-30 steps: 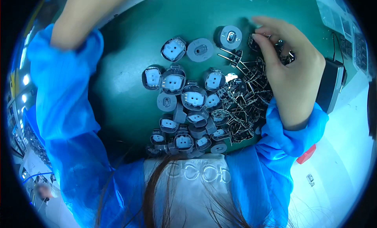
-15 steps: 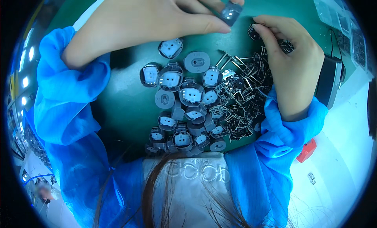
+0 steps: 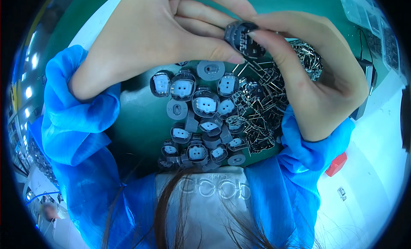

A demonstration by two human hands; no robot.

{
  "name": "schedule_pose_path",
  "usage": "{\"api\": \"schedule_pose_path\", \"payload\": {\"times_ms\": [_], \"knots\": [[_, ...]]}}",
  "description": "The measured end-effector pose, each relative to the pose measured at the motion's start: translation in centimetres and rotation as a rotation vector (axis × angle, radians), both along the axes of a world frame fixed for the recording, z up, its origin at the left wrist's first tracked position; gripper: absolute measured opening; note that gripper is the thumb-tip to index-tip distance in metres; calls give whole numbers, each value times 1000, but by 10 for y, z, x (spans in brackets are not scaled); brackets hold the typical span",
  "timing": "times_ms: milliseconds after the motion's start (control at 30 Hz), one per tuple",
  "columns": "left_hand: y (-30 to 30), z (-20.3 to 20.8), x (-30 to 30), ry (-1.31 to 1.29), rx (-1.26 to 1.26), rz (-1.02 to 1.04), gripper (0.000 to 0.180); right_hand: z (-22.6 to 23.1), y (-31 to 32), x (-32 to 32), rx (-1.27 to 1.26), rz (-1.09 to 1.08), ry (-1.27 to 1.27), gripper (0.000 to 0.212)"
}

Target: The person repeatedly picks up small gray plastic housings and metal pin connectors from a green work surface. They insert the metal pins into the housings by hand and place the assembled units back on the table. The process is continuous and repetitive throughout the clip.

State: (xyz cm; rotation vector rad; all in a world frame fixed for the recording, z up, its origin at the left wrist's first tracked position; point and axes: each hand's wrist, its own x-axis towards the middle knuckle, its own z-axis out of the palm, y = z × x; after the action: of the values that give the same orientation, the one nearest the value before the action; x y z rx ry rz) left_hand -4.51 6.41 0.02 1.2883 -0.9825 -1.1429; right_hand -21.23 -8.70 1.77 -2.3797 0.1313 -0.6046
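My left hand [image 3: 171, 39] is closed around the rim of a small grey plastic housing [image 3: 231, 34], gripped between thumb and fingers above the mat. From the right, the thumb and index finger of my right hand [image 3: 321, 60] pinch a round black circuit board [image 3: 252, 48] against the open side of the housing. Whether the board sits inside it or only touches it, I cannot tell. Below the hands lie several grey housings with white inserts [image 3: 183, 88]. Beside them is a heap of black circuit boards with metal pins [image 3: 261, 103], partly hidden by my right hand.
All this rests on a green mat [image 3: 132, 116]. Grey round pieces [image 3: 177, 109] lie among the housings. At the right are a dark box [image 3: 366, 73], a red object [image 3: 336, 164] on a white surface, and clear plastic trays [image 3: 376, 26] at the upper right.
My right hand has moved left and brought a circuit board from over the heap to the housing. The housing in my left hand has shifted slightly left and down and turned.
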Motion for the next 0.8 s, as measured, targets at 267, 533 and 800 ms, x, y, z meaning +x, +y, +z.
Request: {"api": "schedule_pose_path", "payload": {"times_ms": [267, 533, 800], "knots": [[8, 13, -4, -97, 51, 58, 32, -2, 18, 6, 95, -106, -118, 22], [8, 4, -12, -27, -17, 107, 33, -4, 11, 6, -255, -37, -207, 23], [9, 30, -10, 37, 180, 124, 31, 1, 16, 10, -223, 2, -177, 22]]}}
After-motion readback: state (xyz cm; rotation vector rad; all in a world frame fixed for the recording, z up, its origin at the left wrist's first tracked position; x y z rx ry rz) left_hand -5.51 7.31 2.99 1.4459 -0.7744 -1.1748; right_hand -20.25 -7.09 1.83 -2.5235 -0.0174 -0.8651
